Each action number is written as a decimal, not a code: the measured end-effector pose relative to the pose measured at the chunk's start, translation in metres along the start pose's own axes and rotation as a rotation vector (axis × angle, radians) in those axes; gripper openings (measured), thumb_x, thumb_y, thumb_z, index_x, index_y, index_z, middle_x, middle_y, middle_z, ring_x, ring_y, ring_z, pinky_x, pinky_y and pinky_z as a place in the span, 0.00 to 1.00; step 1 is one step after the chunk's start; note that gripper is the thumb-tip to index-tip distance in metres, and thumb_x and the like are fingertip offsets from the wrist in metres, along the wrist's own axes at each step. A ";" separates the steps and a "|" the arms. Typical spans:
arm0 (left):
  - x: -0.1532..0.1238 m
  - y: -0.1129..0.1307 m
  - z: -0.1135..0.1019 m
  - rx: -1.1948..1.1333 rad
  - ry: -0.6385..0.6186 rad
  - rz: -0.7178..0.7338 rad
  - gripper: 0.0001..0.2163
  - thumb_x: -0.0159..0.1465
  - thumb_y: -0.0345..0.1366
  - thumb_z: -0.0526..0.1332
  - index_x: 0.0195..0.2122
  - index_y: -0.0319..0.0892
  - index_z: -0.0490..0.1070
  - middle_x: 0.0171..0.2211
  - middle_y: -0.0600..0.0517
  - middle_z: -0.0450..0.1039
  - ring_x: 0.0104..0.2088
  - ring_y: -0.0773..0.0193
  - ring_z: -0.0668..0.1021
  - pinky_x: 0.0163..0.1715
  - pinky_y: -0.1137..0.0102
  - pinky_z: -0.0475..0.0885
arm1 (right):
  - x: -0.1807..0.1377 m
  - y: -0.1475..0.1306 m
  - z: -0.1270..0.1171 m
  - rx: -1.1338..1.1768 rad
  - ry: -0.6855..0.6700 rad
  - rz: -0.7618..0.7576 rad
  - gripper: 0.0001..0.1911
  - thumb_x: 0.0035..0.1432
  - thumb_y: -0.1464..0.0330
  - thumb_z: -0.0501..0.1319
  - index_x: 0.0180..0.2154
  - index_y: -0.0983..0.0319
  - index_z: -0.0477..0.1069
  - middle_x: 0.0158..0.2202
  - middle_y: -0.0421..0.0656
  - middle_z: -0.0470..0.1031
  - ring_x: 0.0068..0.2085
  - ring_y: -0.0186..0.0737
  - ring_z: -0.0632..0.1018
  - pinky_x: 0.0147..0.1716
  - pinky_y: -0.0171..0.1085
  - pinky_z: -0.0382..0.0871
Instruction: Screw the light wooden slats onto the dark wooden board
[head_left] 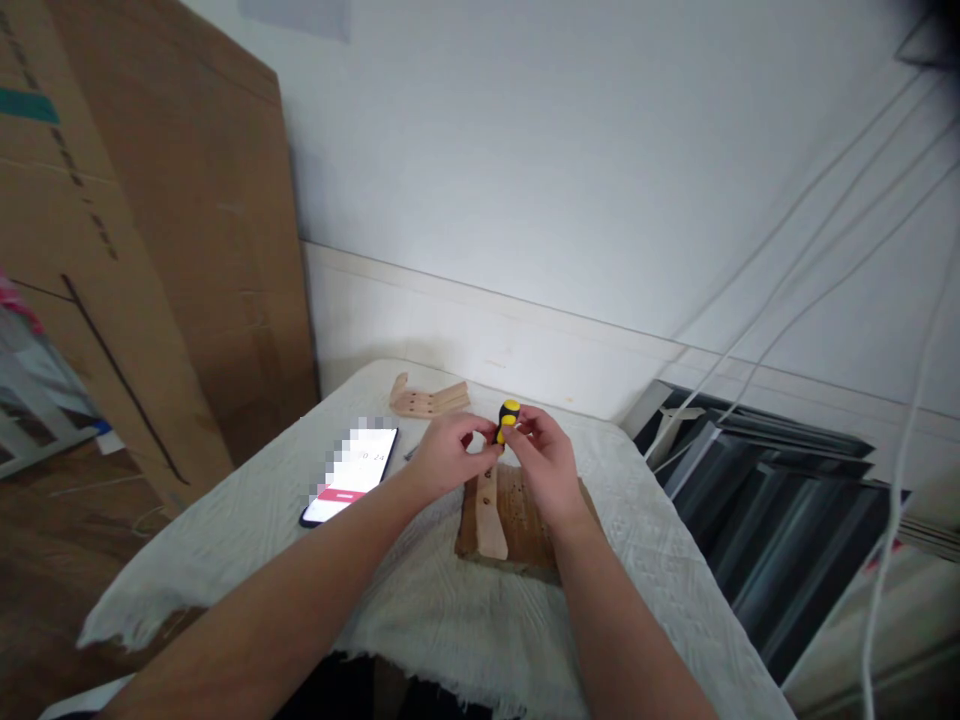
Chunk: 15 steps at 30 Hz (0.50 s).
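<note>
My right hand (549,468) is closed around the side of a short stubby screwdriver (509,414) with a yellow and black handle. The screwdriver stands nearly upright, its lower end hidden by fingers. My left hand (455,452) pinches with thumb and forefinger right at that lower end; what lies between its fingertips is too small to make out. Below both hands a pale wooden strip (491,525) with holes along it rests on a thick brown wooden board (534,548). Part of the strip's far end is covered by my hands.
Beyond my left hand lies another pale wooden piece (429,402) with holes. A lit phone (351,475) rests on the white tablecloth (442,620). A tall cardboard box (195,220) stands left; dark panels (787,540) and white cables (817,220) are at the right.
</note>
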<state>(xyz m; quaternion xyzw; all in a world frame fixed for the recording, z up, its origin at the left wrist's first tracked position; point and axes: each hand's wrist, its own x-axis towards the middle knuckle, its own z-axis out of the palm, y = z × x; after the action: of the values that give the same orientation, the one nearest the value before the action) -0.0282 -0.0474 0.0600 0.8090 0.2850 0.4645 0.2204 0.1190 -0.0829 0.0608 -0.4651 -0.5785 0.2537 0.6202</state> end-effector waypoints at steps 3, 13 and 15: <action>0.000 0.002 0.000 0.005 0.024 -0.009 0.06 0.54 0.33 0.65 0.32 0.39 0.73 0.28 0.53 0.74 0.23 0.72 0.66 0.24 0.75 0.61 | 0.001 0.000 -0.001 -0.003 -0.001 0.015 0.12 0.51 0.61 0.63 0.38 0.58 0.71 0.34 0.41 0.74 0.31 0.38 0.72 0.30 0.38 0.68; 0.001 0.001 0.001 0.007 0.023 0.021 0.06 0.56 0.32 0.63 0.35 0.38 0.74 0.27 0.53 0.73 0.22 0.72 0.65 0.23 0.75 0.61 | 0.002 -0.003 -0.002 -0.040 -0.055 0.005 0.10 0.52 0.64 0.62 0.37 0.58 0.73 0.37 0.42 0.76 0.33 0.39 0.75 0.33 0.39 0.68; 0.001 0.001 0.001 0.009 0.047 0.010 0.07 0.55 0.33 0.63 0.35 0.38 0.74 0.27 0.53 0.74 0.22 0.72 0.65 0.23 0.75 0.60 | 0.002 -0.003 -0.003 -0.061 -0.049 0.011 0.09 0.51 0.64 0.62 0.37 0.58 0.73 0.36 0.42 0.76 0.32 0.39 0.75 0.32 0.39 0.67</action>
<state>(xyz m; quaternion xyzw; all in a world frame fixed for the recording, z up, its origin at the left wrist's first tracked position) -0.0270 -0.0478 0.0612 0.8003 0.2881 0.4830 0.2079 0.1213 -0.0828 0.0648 -0.4807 -0.5984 0.2508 0.5899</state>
